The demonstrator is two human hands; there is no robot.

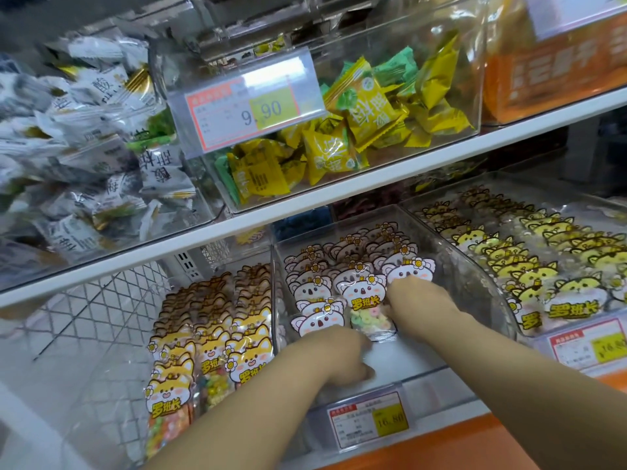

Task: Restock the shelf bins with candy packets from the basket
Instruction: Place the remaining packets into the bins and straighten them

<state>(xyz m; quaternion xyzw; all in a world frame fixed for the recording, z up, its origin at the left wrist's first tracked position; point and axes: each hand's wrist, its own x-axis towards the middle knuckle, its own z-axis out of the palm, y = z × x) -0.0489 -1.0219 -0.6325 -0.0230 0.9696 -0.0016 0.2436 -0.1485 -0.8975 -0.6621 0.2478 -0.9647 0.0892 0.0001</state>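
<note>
Koala packets (pixel 359 286) are stood upright in rows in the clear middle bin (pixel 410 357), whose front floor is bare; fox packets (pixel 217 344) and yellow packets (pixel 529 262) are held in the neighbouring bins. The packets are judged light, thin and slippery, best pinched by the stiff printed header. The left hand (pixel 339 354) is curled at the front row, and the right hand (pixel 417 296) is pushed among the rows. Whether either hand's fingers grasp anything cannot be told. No basket is seen.
</note>
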